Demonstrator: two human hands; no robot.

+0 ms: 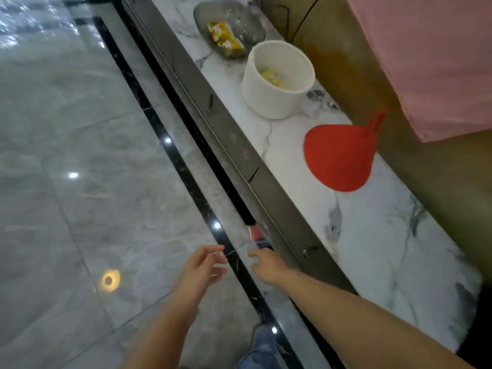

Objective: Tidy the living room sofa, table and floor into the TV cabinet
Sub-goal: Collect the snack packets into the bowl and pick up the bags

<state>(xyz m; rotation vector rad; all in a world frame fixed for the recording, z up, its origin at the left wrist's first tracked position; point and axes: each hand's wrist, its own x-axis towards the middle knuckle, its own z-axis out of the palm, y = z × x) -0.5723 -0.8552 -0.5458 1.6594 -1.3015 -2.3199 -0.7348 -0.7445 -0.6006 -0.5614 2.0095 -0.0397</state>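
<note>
The thin wire (234, 251) spans both hands above the floor (80, 129), its long axis running left to right. Left hand (206, 265) fingers pinch one end; right hand (266, 265) finger state cannot be told. The cabinet counter (372, 235) lies to the right, nearer the right hand.

— Any wording you can make out?

— None. The yellow packets (226, 38) in the grey dish (250, 25) carry print, but it is too blurred to read.

— And the white tub (277, 102)?

— Its side shows no lettering. The packet inside (271, 77) is just as smeared.

— The red fan (340, 155)?

— No marks on it that I can see. 0 numbers, brands or signs anywhere.
</note>
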